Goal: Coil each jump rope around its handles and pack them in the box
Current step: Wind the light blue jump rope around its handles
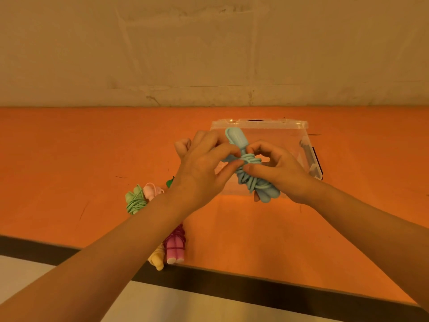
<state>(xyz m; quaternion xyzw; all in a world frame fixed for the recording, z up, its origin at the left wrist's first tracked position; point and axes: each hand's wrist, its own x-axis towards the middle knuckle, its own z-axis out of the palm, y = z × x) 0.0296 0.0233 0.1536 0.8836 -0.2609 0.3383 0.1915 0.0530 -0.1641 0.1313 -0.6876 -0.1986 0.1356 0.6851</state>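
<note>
Both hands hold a light blue jump rope (pixel 249 175) above the clear plastic box (pixel 260 124). Its cord is coiled around the two blue handles. My left hand (pixel 204 168) pinches the cord at the coil's upper left. My right hand (pixel 276 169) pinches the coil from the right, with the handles' lower ends sticking out below its palm. The box looks empty. Coiled ropes lie on the orange table under my left forearm: a green one (pixel 135 201), a pale pink one (pixel 152 191), a magenta one (pixel 175 247) and a yellow one (pixel 157 259).
The orange table (pixel 69 159) runs to a plain wall at the back. Its dark front edge (pixel 255 287) crosses the lower view. A small dark green object (pixel 170 182) peeks out beside my left wrist. The box has dark latches on its right side.
</note>
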